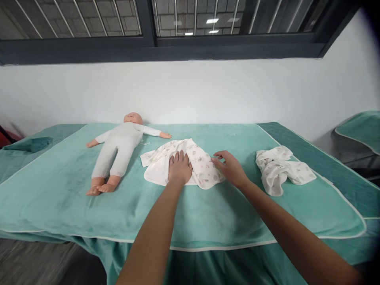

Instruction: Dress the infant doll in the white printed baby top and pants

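Note:
A white baby shirt (204, 166) with a small printed pattern lies spread on the green padded cover, its front partly folded open. My left hand (180, 168) rests flat on its plain inner side, fingers stretched out. At the shirt's right edge, my right hand (230, 168) has thumb and fingertips drawn together on the cloth. To the left, a baby doll (118, 146) in a white bodysuit is on its back, arms spread and feet toward me. Crumpled printed baby clothing (280, 168) sits at the right, apart from both hands.
The green cover (74, 213) with pale piping drapes over the table's front edge. Behind it rise a white wall (208, 91) and a dark-framed window (166, 49) with bars. Another green-covered surface (360, 130) stands at the far right.

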`<act>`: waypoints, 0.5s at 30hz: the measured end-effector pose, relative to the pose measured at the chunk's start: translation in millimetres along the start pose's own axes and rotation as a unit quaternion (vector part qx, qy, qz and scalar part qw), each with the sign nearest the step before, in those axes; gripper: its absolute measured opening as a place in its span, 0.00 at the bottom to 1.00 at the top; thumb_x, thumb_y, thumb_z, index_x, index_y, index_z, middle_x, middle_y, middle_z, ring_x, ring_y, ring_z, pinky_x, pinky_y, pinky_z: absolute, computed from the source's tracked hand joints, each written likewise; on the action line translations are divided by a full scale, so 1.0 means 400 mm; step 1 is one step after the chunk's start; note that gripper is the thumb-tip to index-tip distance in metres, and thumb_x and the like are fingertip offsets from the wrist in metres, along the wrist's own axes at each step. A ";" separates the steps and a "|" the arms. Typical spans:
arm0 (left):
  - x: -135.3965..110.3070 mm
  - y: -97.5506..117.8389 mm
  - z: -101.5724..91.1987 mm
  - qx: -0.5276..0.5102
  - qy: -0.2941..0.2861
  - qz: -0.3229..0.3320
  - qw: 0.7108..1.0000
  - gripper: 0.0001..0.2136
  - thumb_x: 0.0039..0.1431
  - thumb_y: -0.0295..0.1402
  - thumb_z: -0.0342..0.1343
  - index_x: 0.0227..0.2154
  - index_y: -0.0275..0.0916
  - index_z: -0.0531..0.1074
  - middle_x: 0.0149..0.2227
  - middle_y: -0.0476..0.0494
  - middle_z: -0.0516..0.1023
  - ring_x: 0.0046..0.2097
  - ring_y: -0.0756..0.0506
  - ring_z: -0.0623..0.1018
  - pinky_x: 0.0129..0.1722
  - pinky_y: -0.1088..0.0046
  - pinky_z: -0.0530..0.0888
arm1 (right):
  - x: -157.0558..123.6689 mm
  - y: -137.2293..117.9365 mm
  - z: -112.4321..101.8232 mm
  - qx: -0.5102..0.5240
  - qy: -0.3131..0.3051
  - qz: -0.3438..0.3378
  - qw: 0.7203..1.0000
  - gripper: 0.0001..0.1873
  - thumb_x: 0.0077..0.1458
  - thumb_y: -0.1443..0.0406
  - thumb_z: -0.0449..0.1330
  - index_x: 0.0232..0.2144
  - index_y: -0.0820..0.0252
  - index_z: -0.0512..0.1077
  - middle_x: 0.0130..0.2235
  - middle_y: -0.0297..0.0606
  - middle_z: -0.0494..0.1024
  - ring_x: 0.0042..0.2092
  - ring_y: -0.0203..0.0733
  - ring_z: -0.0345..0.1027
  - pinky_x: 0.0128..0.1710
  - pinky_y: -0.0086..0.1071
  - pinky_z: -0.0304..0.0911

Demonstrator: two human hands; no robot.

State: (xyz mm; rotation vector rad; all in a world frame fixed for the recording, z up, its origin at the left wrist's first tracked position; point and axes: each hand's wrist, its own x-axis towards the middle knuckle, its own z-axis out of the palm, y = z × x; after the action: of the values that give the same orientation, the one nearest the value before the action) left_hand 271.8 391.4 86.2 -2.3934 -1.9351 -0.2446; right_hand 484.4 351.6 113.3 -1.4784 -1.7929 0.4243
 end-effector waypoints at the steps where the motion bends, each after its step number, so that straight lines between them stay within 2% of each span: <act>1: 0.000 0.000 -0.001 -0.001 -0.003 0.000 1.000 0.30 0.68 0.42 0.30 0.68 0.36 0.55 0.72 0.41 0.49 0.72 0.39 0.50 0.69 0.52 0.49 | -0.006 0.022 -0.001 -0.029 -0.011 0.004 0.999 0.20 0.58 0.52 0.58 0.47 0.58 0.71 0.50 0.46 0.75 0.51 0.51 0.68 0.51 0.43 0.63; 5: -0.001 0.000 -0.001 -0.003 -0.005 -0.006 1.000 0.30 0.68 0.42 0.30 0.68 0.37 0.54 0.72 0.42 0.49 0.72 0.40 0.50 0.69 0.52 0.49 | -0.058 0.080 -0.006 -0.102 -0.107 -0.070 0.987 0.39 0.52 0.48 0.64 0.61 0.56 0.62 0.64 0.49 0.62 0.64 0.58 0.56 0.61 0.51 0.56; 8: 0.000 0.002 0.001 -0.003 -0.002 -0.005 1.000 0.30 0.68 0.43 0.30 0.68 0.38 0.55 0.72 0.42 0.50 0.72 0.40 0.50 0.69 0.53 0.49 | -0.094 0.065 -0.013 -0.131 -0.103 -0.122 0.979 0.45 0.51 0.49 0.66 0.66 0.50 0.55 0.69 0.46 0.53 0.67 0.58 0.49 0.63 0.54 0.53; 9: 0.001 0.002 0.002 -0.004 -0.002 -0.006 1.000 0.30 0.68 0.43 0.31 0.68 0.38 0.55 0.72 0.42 0.50 0.72 0.40 0.50 0.69 0.53 0.49 | -0.100 0.052 -0.017 -0.141 -0.101 -0.141 0.975 0.43 0.52 0.51 0.66 0.66 0.48 0.55 0.69 0.45 0.53 0.67 0.58 0.49 0.62 0.55 0.53; 11: 0.001 0.001 0.003 -0.006 0.001 -0.006 1.000 0.29 0.68 0.43 0.31 0.68 0.38 0.55 0.72 0.42 0.50 0.72 0.40 0.50 0.69 0.53 0.49 | -0.103 0.025 -0.022 -0.159 -0.099 -0.179 0.966 0.34 0.54 0.56 0.65 0.62 0.45 0.63 0.68 0.41 0.57 0.66 0.57 0.51 0.61 0.54 0.54; 13: 0.001 0.001 0.004 -0.007 0.004 -0.006 1.000 0.29 0.68 0.42 0.32 0.68 0.38 0.55 0.72 0.41 0.50 0.72 0.40 0.50 0.69 0.53 0.49 | -0.099 0.003 -0.023 -0.159 -0.101 -0.207 0.960 0.19 0.59 0.61 0.61 0.53 0.46 0.72 0.65 0.39 0.65 0.64 0.55 0.56 0.60 0.52 0.56; 15: 0.000 0.000 0.004 -0.006 0.007 -0.005 1.000 0.29 0.68 0.42 0.32 0.68 0.38 0.55 0.72 0.42 0.50 0.72 0.40 0.50 0.69 0.54 0.49 | -0.091 -0.011 -0.020 -0.133 -0.097 -0.208 0.964 0.12 0.61 0.64 0.56 0.45 0.49 0.76 0.58 0.39 0.73 0.59 0.52 0.63 0.57 0.48 0.59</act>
State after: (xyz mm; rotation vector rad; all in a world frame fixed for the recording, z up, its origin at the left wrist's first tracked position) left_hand 272.0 391.7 84.7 -2.3834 -1.9461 -0.2739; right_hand 488.6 314.7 109.0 -1.2121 -2.3248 0.1195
